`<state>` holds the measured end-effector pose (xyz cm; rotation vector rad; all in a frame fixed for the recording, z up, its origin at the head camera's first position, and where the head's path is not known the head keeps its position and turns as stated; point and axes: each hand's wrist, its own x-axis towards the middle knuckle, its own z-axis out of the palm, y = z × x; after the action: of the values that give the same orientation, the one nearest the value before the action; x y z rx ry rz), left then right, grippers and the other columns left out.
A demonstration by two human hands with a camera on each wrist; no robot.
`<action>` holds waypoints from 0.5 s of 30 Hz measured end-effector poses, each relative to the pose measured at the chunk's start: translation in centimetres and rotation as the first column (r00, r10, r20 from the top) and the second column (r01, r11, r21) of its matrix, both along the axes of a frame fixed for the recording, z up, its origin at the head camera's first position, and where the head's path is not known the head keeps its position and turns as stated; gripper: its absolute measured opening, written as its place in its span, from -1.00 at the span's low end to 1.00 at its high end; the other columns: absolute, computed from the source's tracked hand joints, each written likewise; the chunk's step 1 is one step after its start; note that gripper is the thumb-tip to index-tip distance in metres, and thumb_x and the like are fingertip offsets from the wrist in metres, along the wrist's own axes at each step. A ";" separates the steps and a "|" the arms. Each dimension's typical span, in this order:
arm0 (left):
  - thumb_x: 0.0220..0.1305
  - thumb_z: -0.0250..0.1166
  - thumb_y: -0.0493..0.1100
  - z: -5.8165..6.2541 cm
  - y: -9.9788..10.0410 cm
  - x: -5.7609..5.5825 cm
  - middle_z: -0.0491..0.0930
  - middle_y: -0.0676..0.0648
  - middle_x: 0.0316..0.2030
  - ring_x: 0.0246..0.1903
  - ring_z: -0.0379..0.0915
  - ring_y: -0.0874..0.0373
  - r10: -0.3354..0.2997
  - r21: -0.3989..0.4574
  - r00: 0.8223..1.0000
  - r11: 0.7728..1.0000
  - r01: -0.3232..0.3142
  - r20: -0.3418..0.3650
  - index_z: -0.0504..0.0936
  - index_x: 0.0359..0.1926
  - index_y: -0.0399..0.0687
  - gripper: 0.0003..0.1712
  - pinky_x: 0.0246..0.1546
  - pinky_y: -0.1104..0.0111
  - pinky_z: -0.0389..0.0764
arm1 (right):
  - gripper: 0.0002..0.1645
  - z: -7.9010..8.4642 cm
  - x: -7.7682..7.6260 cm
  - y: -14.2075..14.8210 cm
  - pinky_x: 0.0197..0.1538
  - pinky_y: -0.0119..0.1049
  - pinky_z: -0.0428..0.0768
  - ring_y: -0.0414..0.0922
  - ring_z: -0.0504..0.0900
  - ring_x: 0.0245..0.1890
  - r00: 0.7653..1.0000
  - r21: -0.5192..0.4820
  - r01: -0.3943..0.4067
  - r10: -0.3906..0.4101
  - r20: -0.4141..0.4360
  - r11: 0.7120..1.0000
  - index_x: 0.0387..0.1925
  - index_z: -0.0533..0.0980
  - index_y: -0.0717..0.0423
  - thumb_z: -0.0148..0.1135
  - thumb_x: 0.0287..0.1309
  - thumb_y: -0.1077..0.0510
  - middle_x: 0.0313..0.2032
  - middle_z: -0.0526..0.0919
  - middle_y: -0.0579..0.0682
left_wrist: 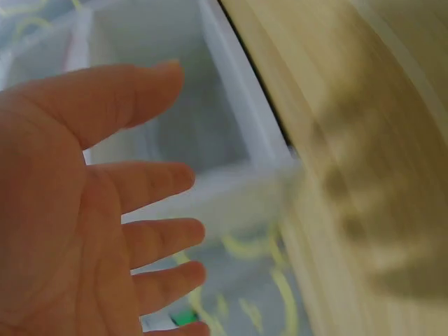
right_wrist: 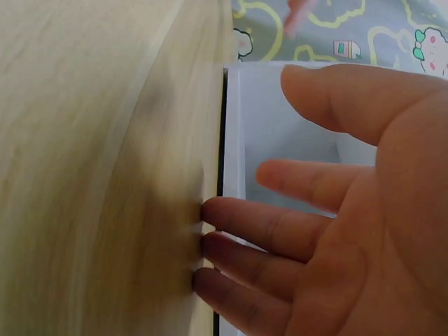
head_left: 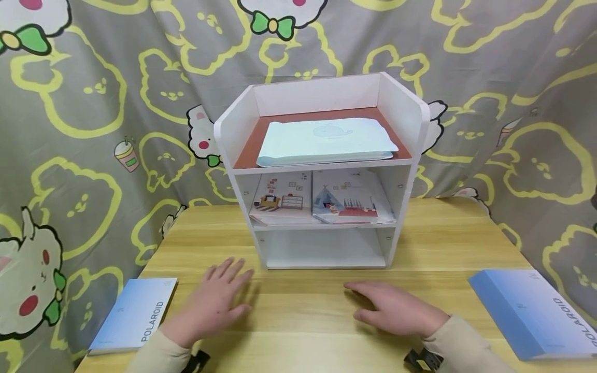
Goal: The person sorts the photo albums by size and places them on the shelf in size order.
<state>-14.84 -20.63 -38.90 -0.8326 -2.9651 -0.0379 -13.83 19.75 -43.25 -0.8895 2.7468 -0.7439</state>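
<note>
My left hand (head_left: 212,303) hovers over the table in front of the shelf's left side, fingers spread and holding nothing. On the right, my right hand (head_left: 394,308) is low over the wood with its fingers pointing inward, also holding nothing. Between and beyond them stands a small white shelf (head_left: 404,181) with three levels. A stack of pale sheets with a whale drawing (head_left: 326,140) lies on its brown top. Two illustrated booklets, one with a sofa (head_left: 282,199) and one with a tent (head_left: 350,197), lie side by side on the middle level. The bottom level is bare.
A thin blue POLAROID book (head_left: 135,313) lies at the table's left edge. At the right edge is a thicker blue POLAROID stack (head_left: 536,313). Behind the wooden table (head_left: 308,321) hangs a grey patterned curtain (head_left: 154,67).
</note>
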 end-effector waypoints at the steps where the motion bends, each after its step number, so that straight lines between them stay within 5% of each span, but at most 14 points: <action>1: 0.25 0.37 0.19 -0.1 -1.2 0.0 0.19 -0.30 0.47 0.43 0.06 -0.37 0.030 0.005 0.999 1.000 -0.030 0.012 0.39 0.45 -0.10 -0.14 0.36 -0.33 0.00 | -0.27 -0.1 -0.1 0.0 0.34 0.05 0.41 0.01 0.46 0.32 1.000 -0.009 0.010 -0.010 0.013 1.000 0.44 0.37 0.12 0.22 0.39 -0.14 0.34 0.50 0.00; 6: 0.26 0.37 0.20 0.1 -6.9 -0.6 0.20 -0.46 0.42 0.35 0.09 -0.54 0.190 -0.003 0.980 0.982 -0.190 0.064 0.39 0.43 -0.19 -0.13 0.18 -0.50 0.11 | -0.26 -0.2 -0.5 0.2 0.35 0.05 0.40 -0.01 0.45 0.33 0.997 -0.046 0.029 -0.025 0.079 0.999 0.45 0.34 0.14 0.20 0.41 -0.14 0.32 0.53 -0.05; 11: 0.29 0.30 0.31 0.3 -12.3 -1.9 0.10 -0.64 0.37 0.28 0.00 -0.69 0.334 -0.040 0.913 0.942 -0.334 0.233 0.32 0.45 -0.29 -0.02 -0.01 -0.56 0.23 | -0.28 -0.2 -0.5 0.5 0.35 0.05 0.40 0.00 0.46 0.32 0.997 -0.043 0.037 -0.034 0.073 0.998 0.44 0.35 0.16 0.20 0.41 -0.11 0.30 0.54 -0.05; 15: 0.31 0.25 0.34 -0.1 -15.5 -2.6 -0.01 -0.78 0.31 0.22 -0.10 -0.82 0.372 -0.040 0.869 0.924 -0.381 0.326 0.25 0.44 -0.43 0.04 0.01 -0.57 0.18 | -0.30 -0.3 -0.6 0.6 0.34 0.04 0.40 -0.01 0.47 0.31 0.997 -0.046 0.040 -0.037 0.061 0.998 0.43 0.36 0.16 0.20 0.42 -0.10 0.29 0.55 -0.06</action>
<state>-17.40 -36.11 -38.99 -0.2439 -3.3747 -0.2158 -14.40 20.37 -43.57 -0.8112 2.7115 -0.8311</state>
